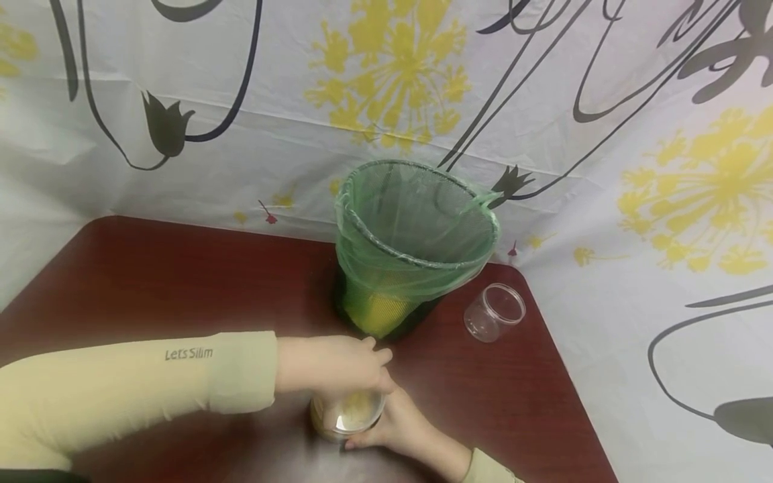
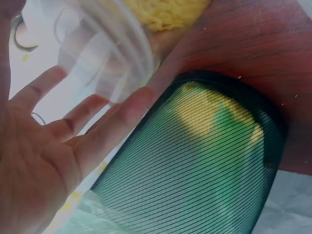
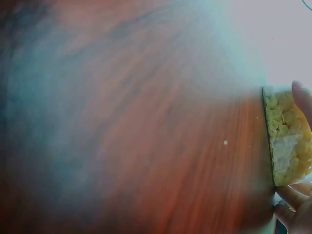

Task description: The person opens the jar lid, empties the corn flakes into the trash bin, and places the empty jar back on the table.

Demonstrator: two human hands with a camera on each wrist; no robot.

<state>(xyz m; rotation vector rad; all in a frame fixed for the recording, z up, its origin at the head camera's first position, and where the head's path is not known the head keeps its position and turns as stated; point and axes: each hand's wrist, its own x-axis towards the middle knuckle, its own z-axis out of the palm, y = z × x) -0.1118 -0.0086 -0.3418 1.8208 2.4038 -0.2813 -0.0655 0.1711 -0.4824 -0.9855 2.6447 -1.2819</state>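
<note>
A clear jar (image 3: 285, 139) of yellow, flake-like pieces stands on the table, with a pale patch on its side. My right hand (image 1: 413, 429) grips it from the right, thumb low at its near side. Over the jar's top is my left hand (image 1: 341, 365), its fingers round the rim of the clear round lid (image 2: 114, 53). In the left wrist view the lid appears blurred, with the yellow pieces just beyond it. From the head, the left hand covers part of the jar's top.
Behind the hands stands a dark mesh bin (image 2: 214, 161) with a green bag (image 1: 417, 275) over its rim and something yellow inside. An uncovered clear jar (image 1: 486, 315) is to its right. Patterned cloth (image 1: 241, 161) hangs round the red-brown table (image 1: 199, 282).
</note>
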